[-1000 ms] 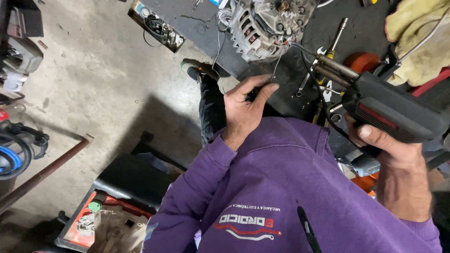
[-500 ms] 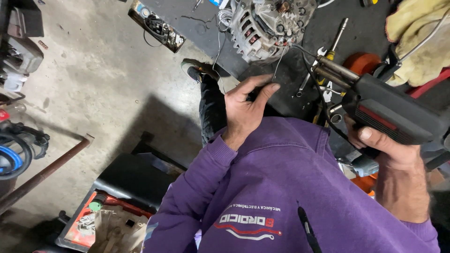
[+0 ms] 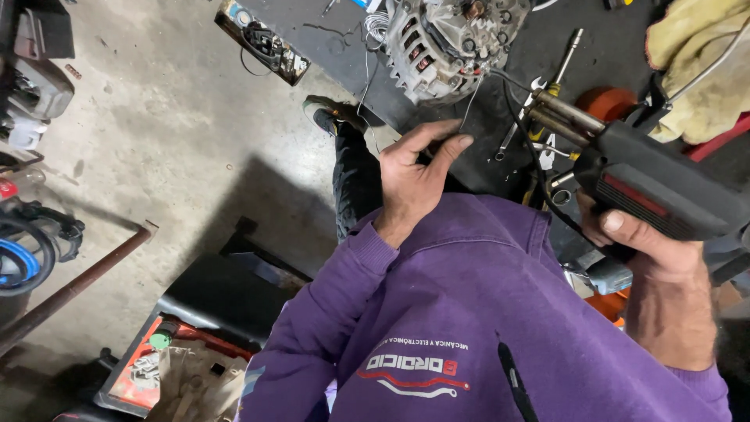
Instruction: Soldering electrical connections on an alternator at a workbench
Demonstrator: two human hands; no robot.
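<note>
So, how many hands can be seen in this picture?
2. The left hand is in the middle, pinching a thin wire below the grey metal alternator. The right hand is at the right edge, gripping the black pistol-shaped soldering gun. No other hands are in view.

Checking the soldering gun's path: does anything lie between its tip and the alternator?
Nothing solid blocks it. The soldering gun in the right hand points toward the alternator; only thin wires cross the gap.
</note>
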